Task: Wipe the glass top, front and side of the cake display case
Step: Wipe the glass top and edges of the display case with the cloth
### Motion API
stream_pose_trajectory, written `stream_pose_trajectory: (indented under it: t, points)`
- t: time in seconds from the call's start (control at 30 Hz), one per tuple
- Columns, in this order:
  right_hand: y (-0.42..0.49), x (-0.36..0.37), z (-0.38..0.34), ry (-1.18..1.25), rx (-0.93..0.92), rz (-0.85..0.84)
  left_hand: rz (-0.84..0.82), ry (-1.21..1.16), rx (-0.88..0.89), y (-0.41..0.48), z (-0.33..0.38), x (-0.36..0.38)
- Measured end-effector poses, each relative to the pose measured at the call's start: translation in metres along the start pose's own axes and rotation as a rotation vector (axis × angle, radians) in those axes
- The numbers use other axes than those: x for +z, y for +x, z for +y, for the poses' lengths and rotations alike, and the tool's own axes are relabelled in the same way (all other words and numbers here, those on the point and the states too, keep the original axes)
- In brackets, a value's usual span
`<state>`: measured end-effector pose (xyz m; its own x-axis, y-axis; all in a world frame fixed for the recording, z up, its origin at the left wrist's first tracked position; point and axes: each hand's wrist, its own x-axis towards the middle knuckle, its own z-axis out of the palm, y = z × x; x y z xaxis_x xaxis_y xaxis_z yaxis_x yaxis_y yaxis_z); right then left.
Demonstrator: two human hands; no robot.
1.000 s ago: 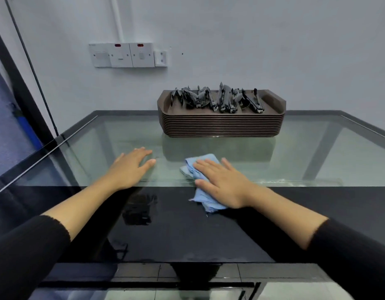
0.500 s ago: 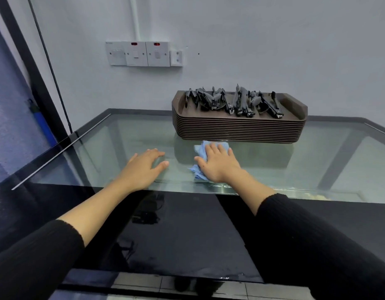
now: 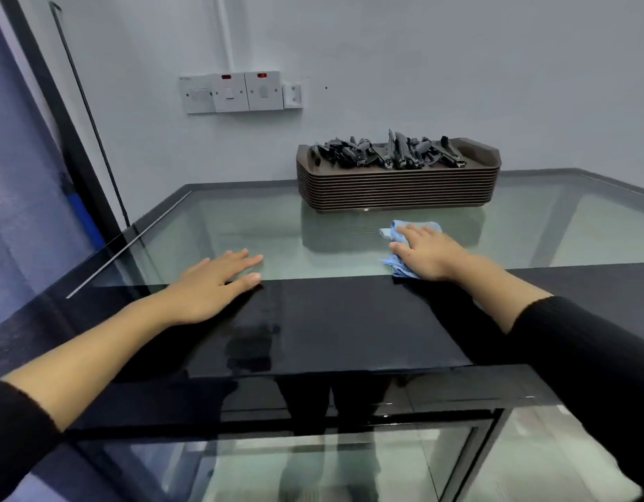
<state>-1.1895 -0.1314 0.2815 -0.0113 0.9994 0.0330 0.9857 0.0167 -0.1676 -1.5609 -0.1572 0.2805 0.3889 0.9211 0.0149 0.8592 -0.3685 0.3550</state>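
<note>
- Pressing down with straight fingers, the right hand pins the cloth to the glass top, just in front of the trays.
- The left hand lies flat and holds nothing.
- The top runs long from left to right, so the next stroke probably goes sideways.

A tray stack sat upper right on the glass top, tongs on it; cloth below it, switches upper left.
</note>
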Motion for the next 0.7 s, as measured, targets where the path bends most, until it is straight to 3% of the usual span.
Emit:
stream_pose_trajectory:
  t: [0.13, 0.23, 0.3, 0.4, 0.5, 0.6, 0.7]
  points:
    - [-0.048, 0.009, -0.081, 0.005, -0.228, -0.036, 0.025, 0.082, -0.018, -0.005, 0.009, 0.003]
    - [-0.1, 0.003, -0.067, 0.114, -0.38, -0.097, -0.007, 0.078, 0.021, -0.017, 0.006, 0.0]
    - [-0.124, -0.008, -0.029, 0.201, -0.346, -0.13, -0.022, 0.064, 0.064, -0.035, -0.004, -0.001]
    - [-0.126, -0.016, 0.021, 0.224, -0.073, 0.004, 0.005, 0.037, 0.098, -0.064, -0.019, -0.004]
    - [-0.099, -0.005, 0.008, 0.093, 0.097, 0.092, 0.034, 0.014, 0.074, -0.071, -0.018, -0.006]
    - [-0.084, 0.01, -0.062, 0.056, 0.069, 0.063, 0.065, 0.051, 0.058, -0.071, -0.008, -0.005]
    - [-0.1, 0.02, -0.132, 0.086, -0.158, 0.002, 0.065, 0.056, 0.053, -0.076, -0.007, -0.005]
